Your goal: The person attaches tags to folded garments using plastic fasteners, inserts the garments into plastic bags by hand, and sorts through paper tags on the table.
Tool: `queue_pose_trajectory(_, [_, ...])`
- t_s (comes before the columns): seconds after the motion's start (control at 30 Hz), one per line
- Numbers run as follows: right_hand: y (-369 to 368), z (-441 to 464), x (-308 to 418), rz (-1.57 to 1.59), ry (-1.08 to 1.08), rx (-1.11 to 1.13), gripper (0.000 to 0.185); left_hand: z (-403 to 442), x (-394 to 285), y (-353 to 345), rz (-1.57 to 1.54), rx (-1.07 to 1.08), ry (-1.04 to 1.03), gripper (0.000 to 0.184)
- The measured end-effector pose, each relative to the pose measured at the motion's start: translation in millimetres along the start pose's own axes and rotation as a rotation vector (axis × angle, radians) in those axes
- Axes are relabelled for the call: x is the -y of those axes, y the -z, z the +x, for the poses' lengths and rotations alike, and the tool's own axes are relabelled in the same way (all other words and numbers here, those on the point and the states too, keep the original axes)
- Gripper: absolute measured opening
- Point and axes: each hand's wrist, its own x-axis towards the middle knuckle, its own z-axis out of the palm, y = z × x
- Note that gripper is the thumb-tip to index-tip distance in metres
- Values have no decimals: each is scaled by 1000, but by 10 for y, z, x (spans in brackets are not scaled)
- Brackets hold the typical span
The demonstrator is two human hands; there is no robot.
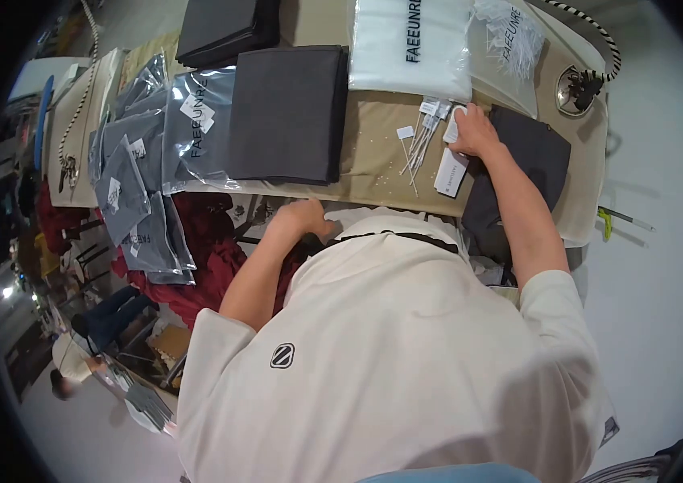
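My right hand (474,130) is closed around a white hang tag (456,123) on the table; whether it holds one or a stack I cannot tell. Just below it lies a stack of white tags (451,171) with small print. To the left of that hand is a bundle of tags on thin white strings (420,138). A dark folded garment (530,157) lies to its right, partly behind my forearm. My left hand (306,218) is curled at the table's front edge, close to my waist; anything inside its fingers is hidden.
A tall stack of dark folded cloth (286,113) stands mid-table, beside bagged grey garments (138,161) piled at the left. At the back are white printed bags (411,48) and a bag of white strings (510,40). Red fabric (212,249) hangs below the edge. A person (76,358) is far left.
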Motion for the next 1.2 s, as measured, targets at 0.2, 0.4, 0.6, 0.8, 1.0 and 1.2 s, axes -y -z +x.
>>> queue_pose_trajectory(0.2, [534,-565,583,396,5,-27,70,155,-126,582,-229,-285,-415,45])
queue_pose_trajectory(0.4, [493,-968,1674,548,384,-361,72,493,-759,576,-2028,585,-201,40])
queue_pose_trajectory(0.6, [-307,-893,1252,683,-263,65,54,478,-493,353,-1862,203,-111,45])
queue_pose_trajectory(0.8, [-1121,-613,1219,458,-136,126,23,426,-376,154,-1805,134,-141,45])
queue_pose_trajectory(1.0, [-599,-931,1066,827,11,346,24,289,-395,225,-1772,45,-180,39])
queue_pose_trajectory(1.2, [-643,-1113,686,1402,-142,-113,25,174,-485,528,-1846,117,-202,41])
